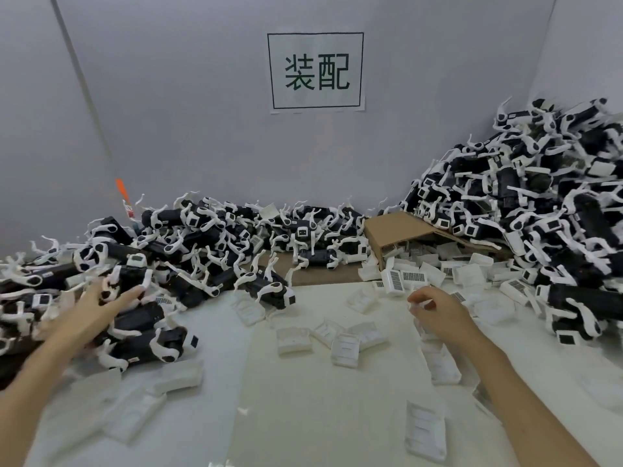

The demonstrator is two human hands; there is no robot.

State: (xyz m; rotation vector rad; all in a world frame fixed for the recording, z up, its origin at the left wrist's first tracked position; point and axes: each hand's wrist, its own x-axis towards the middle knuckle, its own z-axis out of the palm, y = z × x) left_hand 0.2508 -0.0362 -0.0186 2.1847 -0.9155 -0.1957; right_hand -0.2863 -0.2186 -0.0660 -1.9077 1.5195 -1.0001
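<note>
Now the left hand (101, 299) is reaching into the left pile (188, 230) of black-and-white units. Its fingers and thumb are spreading either side of one black unit (133, 273), which is lying on top of the heap at the desk's left side. Blur is hiding the contact, so I cannot tell whether they are gripping it yet. The right hand (435, 310) is hovering over the middle-right of the desk (303, 409), its fingers curling in and pinching what is looking like a small white cover (419, 306). More loose covers (344, 347) are lying scattered just beside it. Judging from this, the step in hand is fetching a unit to pair with that cover. To do it well, the left hand is best taking the unit by its black body rather than its thin white limbs, which are tangling with neighbours and likely dragging others off the heap. The right hand is best holding the cover by its edges, leaving its mating side facing the incoming unit. A taller right pile (539, 197) and a cardboard box (387, 230) are sitting behind, well apart from both hands
</note>
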